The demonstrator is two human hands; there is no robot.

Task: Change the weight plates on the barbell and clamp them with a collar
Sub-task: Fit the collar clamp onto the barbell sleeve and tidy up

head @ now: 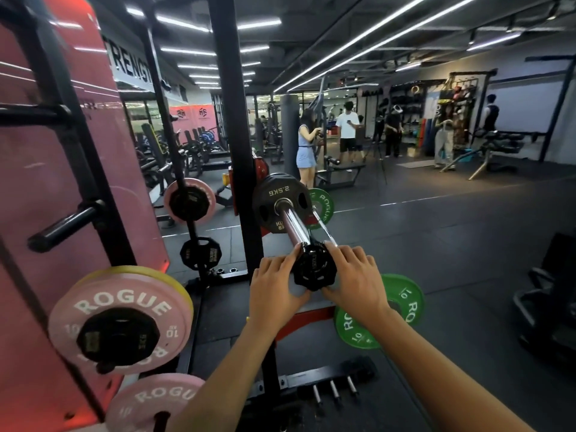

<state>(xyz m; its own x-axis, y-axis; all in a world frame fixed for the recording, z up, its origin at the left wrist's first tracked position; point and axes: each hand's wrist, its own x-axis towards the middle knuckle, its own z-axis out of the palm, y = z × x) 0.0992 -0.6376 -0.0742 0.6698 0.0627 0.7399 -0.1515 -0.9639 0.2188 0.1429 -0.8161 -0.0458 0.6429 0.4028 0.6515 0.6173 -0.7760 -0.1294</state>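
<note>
The chrome barbell sleeve [294, 227] points toward me from the rack. A black 2.5 kg plate [268, 201] sits far up the sleeve. A black collar [313, 269] is on the near end of the sleeve. My left hand [274, 288] grips the collar's left side and my right hand [355, 275] grips its right side, fingers curled over it. A green 10 kg Rogue plate [402, 302] stands on the floor just right of my right hand, partly hidden by my wrist.
The black rack upright [233, 126] stands left of the sleeve. Pink Rogue plates [103, 304] with small black plates hang on storage pegs at the left. Another green plate [324, 204] shows behind the 2.5 kg plate. People stand far off across the dark rubber floor [467, 232].
</note>
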